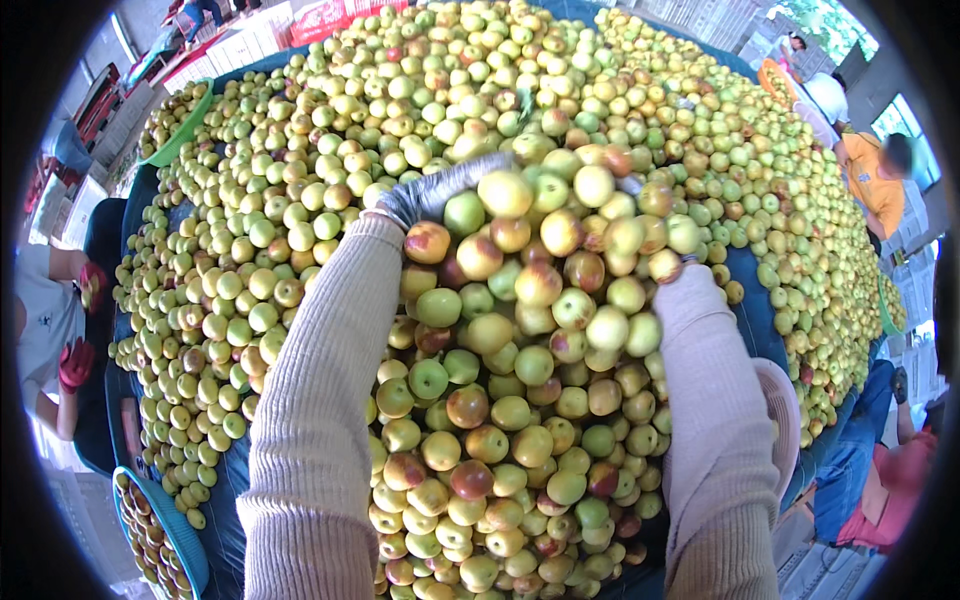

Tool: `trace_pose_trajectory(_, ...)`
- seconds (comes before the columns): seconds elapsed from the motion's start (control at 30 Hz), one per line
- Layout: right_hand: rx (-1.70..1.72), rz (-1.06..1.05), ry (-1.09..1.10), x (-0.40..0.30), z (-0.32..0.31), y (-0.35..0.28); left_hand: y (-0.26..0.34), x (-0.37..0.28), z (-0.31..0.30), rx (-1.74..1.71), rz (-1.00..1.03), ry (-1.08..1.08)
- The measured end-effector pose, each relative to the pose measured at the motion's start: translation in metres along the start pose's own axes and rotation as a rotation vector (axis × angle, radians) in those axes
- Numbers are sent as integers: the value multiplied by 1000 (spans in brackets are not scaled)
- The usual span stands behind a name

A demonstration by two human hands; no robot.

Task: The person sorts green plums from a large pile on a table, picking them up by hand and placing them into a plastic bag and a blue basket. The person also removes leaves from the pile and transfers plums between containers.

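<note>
My left hand (450,184), in a grey-and-black glove, reaches across the far side of a mound of fresh jujubes (536,285), its fingers extended behind them. Opposite it, my right hand (632,184) is almost wholly covered by fruit; only a small greyish patch and the cuff at the wrist show. Yellow-green jujubes, some with reddish-brown patches, fill the space between my two forearms. Those nearest my hands are slightly blurred. Because fruit hides most of the fingers, their grip cannot be made out.
Jujubes cover the wide table with dark blue cloth (752,289). A blue basket (180,536) stands at lower left, a pink basket (780,420) beside my right forearm, a green basket (184,135) at upper left. A person with red gloves (75,365) is at left; a person in orange (870,180) at right.
</note>
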State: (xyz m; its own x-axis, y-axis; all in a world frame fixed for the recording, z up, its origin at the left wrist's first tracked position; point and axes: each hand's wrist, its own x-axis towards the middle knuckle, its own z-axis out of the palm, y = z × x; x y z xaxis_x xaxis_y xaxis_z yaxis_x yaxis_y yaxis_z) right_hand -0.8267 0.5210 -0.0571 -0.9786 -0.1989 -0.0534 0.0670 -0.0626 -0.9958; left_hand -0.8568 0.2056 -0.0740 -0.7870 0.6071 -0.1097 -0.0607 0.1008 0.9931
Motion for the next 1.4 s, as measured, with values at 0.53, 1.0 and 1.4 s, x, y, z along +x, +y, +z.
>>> trace_pose_trajectory(0.53,-195,128,-393,-91,109,15,1,-148,33,803,95,-262)
trace_pose_trajectory(1.0,-1220,34,-788,-177,186,-56,45,-309,85,577,-28,168)
trace_pose_trajectory(1.4,-1658,-172,-537,-292,184,-58,51,-409,174,997,-214,460)
